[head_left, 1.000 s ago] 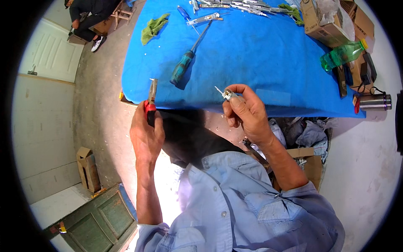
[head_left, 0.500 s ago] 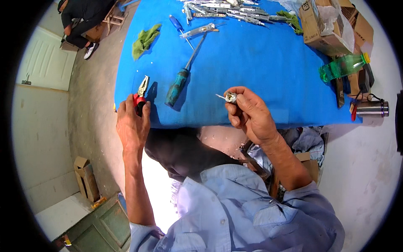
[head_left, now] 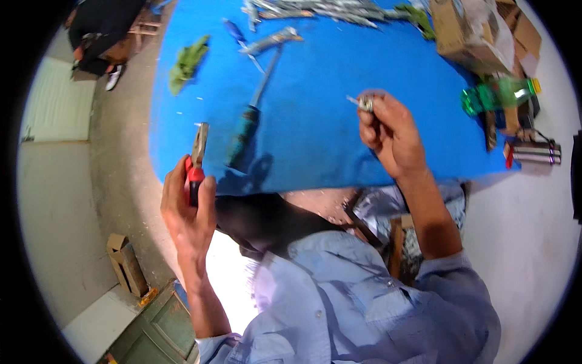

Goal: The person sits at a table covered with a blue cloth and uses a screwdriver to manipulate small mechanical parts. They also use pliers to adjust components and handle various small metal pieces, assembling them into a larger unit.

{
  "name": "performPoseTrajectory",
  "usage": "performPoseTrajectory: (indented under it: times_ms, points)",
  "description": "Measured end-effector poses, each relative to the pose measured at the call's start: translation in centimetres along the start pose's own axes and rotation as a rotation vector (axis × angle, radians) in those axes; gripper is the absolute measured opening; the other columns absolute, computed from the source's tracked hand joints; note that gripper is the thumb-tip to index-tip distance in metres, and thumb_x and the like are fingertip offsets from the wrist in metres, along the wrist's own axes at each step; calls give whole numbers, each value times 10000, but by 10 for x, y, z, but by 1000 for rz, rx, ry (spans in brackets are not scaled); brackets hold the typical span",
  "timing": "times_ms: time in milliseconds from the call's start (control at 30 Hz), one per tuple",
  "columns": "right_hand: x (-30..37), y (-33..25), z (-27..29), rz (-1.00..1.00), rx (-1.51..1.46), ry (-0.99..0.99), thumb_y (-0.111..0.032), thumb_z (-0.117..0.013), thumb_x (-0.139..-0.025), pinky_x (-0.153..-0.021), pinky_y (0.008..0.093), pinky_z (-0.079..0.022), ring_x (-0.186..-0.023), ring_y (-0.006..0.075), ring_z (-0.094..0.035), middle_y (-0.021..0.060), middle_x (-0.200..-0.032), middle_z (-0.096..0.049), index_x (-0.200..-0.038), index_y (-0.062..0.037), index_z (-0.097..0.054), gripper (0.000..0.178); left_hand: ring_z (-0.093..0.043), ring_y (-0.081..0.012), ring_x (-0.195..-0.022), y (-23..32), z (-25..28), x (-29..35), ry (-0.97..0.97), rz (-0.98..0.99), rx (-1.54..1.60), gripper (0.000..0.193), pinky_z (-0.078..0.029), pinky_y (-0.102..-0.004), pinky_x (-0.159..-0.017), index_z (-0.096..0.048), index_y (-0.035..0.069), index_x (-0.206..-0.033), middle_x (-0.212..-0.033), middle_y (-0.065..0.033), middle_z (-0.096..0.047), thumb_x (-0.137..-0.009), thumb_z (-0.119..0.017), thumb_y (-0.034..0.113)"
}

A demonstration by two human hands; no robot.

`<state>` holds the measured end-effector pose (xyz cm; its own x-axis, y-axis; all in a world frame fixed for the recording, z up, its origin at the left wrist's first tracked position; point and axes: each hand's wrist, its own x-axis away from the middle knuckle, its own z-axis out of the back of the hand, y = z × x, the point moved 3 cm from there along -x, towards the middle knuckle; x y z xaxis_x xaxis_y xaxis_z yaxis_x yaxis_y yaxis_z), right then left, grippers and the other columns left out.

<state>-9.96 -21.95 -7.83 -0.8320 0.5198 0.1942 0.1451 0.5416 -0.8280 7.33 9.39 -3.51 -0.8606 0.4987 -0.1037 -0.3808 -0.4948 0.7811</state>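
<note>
My left hand is closed around the red-and-black handles of a pair of pliers, whose metal jaws point away from me above the table's near left edge. Pinched in the fingertips of my right hand is a small silvery metal piece with a thin pale end sticking out to the left; motion blurs its details. Between the hands lies a screwdriver with a worn teal handle. Its shaft runs toward a slim metal part and a smaller blue-handled screwdriver.
The blue-covered table carries a heap of slim metal parts at its far side. A green cloth lies at left. Cardboard boxes, a green bottle and a steel flask stand along the right. Another person sits far left.
My left hand has raised the pliers, and their jaws look more upright. My right hand has moved right and farther out with the small metal piece. The whole view has shifted slightly.
</note>
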Motion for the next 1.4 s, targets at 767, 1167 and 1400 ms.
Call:
performPoseTrajectory:
  times_ms: [767, 1167, 1400]
  points:
    - [119, -40, 76, 218, 39, 193, -264, -653, -1066, -553, 205, -423, -675, 68, -587, -10, -872, -664, -1123, -63, -686, 212, -650, -378, -1147, 82, -130, 148, -734, -517, -232, 502, -517, -452, -990, -618, -20, -1350, -1228, -190, -691, -856, -692, 31]
    - [65, -11, 24, 59, 31, 78, -228, -623, -1074, -529, 176, -428, -651, 49, -581, -4, -858, -655, -1131, -39, -688, 208, -686, -218, -1124, -39, 23, 37, -62, 221, 187, 450, -541, -429, -1041, -620, -49, -1366, -1192, -136, -728, -1068, -616, 289]
    - [12, -7, -15, -39, 47, -57, -232, -638, -1057, -538, 177, -442, -653, 66, -608, -3, -855, -657, -1159, -34, -668, 225, -595, -202, -747, -65, 36, -24, 146, 136, -199, 321, -495, -380, -704, -658, -29, -1152, -824, -130, -649, -1037, -600, 265]
